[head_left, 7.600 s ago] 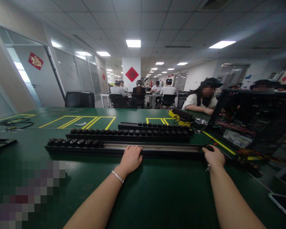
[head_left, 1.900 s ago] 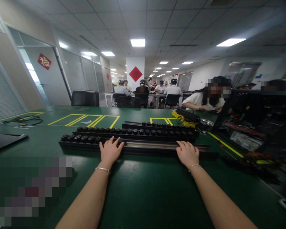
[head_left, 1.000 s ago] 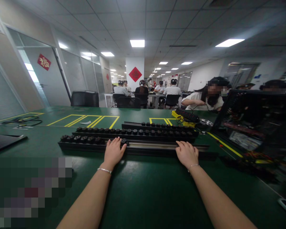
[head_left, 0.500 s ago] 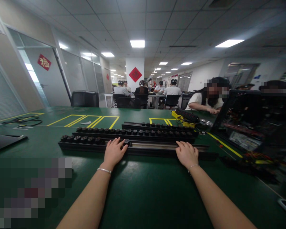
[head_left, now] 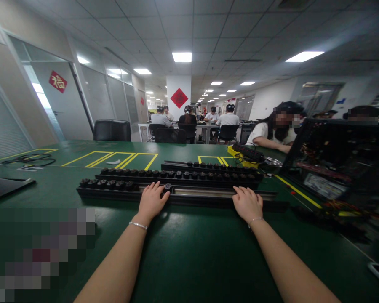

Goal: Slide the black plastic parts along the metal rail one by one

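Note:
My left hand (head_left: 152,200) lies over the front long black rail (head_left: 202,199), fingers stretched across it and slightly apart. A small round black part (head_left: 167,187) sits on the rail right beside its thumb and index finger; whether they touch it, I cannot tell. My right hand (head_left: 248,203) rests palm down near the rail's right end, fingers extended and holding nothing. On the rail's left end stands a row of similar black parts (head_left: 111,184). Behind it, a second black rail (head_left: 139,173) carries a long row of them, and a shorter third rail (head_left: 208,166) lies farther back.
The green table (head_left: 189,252) has yellow tape outlines (head_left: 126,162). At right stands an open computer case (head_left: 325,168) with loose wires. A yellow tray (head_left: 251,164) and a metal bowl (head_left: 272,162) sit near it. A co-worker (head_left: 271,130) leans in behind.
Both my hands and the rails stay where they were. The co-worker at the right has shifted an arm slightly, and that hand is now behind the computer case.

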{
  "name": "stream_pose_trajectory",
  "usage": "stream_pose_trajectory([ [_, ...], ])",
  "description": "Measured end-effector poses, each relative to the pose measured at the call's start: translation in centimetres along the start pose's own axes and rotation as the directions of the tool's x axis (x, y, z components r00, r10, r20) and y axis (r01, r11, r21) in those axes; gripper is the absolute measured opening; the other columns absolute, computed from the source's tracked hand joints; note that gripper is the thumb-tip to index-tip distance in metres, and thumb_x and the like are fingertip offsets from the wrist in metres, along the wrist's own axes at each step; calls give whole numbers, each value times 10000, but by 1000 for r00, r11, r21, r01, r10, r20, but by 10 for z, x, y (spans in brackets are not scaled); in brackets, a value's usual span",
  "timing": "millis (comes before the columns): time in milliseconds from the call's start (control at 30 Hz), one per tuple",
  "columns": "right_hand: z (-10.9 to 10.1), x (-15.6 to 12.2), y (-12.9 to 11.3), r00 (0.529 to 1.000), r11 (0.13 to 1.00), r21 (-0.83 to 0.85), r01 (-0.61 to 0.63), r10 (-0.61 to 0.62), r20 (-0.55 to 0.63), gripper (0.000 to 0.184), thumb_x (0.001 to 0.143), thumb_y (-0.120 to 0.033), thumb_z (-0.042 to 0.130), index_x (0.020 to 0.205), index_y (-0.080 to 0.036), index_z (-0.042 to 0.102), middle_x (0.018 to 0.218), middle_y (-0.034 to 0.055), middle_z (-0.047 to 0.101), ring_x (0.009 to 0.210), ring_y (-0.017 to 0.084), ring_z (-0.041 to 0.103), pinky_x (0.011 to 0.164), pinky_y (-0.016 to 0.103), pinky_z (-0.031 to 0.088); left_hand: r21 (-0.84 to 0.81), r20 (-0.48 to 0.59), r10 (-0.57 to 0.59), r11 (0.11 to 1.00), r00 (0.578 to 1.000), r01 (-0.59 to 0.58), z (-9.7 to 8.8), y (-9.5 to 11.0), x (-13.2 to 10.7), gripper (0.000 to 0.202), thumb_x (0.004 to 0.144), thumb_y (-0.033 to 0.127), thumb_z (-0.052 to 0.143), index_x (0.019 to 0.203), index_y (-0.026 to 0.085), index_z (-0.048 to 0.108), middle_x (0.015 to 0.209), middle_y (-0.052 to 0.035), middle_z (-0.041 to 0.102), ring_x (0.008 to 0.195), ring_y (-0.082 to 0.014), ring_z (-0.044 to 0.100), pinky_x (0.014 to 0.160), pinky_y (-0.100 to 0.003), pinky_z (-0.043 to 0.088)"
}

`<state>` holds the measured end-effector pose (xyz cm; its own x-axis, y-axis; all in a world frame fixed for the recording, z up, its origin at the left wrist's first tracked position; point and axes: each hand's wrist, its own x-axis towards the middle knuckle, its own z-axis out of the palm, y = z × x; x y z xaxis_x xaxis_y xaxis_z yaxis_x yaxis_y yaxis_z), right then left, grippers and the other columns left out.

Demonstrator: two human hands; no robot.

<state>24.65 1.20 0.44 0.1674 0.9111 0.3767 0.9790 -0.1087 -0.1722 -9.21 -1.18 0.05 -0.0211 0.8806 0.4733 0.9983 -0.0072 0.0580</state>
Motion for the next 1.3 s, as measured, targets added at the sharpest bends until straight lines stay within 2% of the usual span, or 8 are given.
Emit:
stream_pose_trajectory([
  [300, -3, 1, 0, 999, 1000, -11, 7, -7, 38, 495, 853, -279, 288, 1285, -292, 529, 1353, 6, 503, 1273, 220, 361, 1042, 455, 232, -68, 34, 57, 996, 998, -55, -2, 8, -2, 446, 856, 514, 393, 1173, 264, 583, 1385, -21, 482, 1307, -222, 378, 1070, -419, 278],
  [567, 0, 2, 1, 1000, 1000, -20, 9, -9, 24, 491, 849, -281, 295, 1275, -300, 537, 1345, -1, 509, 1266, 217, 364, 1038, 452, 241, -77, 55, 44, 996, 998, -40, -4, 11, -3, 468, 838, 530, 421, 1209, 279, 560, 1394, -36, 471, 1315, -241, 357, 1065, -433, 262],
  [1000, 2, 5, 3, 1000, 1000, -8, 19, -19, -2, 463, 831, -283, 334, 1221, -309, 582, 1310, -12, 541, 1228, 216, 393, 1017, 432, 260, -81, 69, 13, 997, 998, -8, -9, 17, -3, 461, 828, 520, 441, 1201, 278, 562, 1390, -49, 470, 1301, -256, 359, 993, -426, 343],
  [1300, 3, 5, 4, 999, 999, 21, 25, -24, -23, 469, 836, -290, 315, 1221, -300, 583, 1312, -10, 540, 1236, 209, 388, 1028, 427, 243, -51, 69, 26, 998, 997, -22, -6, 20, -5, 484, 830, 530, 422, 1229, 283, 541, 1411, -51, 447, 1319, -269, 338, 1002, -448, 321],
])
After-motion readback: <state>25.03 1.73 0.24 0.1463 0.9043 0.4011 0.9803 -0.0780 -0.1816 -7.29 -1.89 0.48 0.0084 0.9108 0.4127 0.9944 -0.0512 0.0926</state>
